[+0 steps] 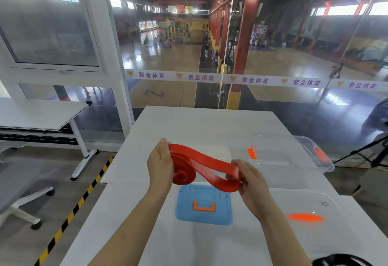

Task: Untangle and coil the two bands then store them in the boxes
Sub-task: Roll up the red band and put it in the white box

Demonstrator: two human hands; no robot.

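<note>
A wide red band (206, 164) is held up above the white table (189, 123). My left hand (160, 166) grips its rolled-up end, a tight coil sitting against the palm. My right hand (248, 178) pinches the loose looped end, so the band sags in a curve between both hands. A clear plastic box (294, 160) with orange latches stands open at the right. A blue lid (203, 205) with an orange handle lies flat below the hands. A black band (340, 260) shows partly at the bottom right edge.
A clear lid (310, 209) with an orange handle lies at the right front. A second white table (42, 114) and a grey chair (19, 181) stand to the left. Yellow-black floor tape (84, 196) runs along the table's left side. A glass wall is behind.
</note>
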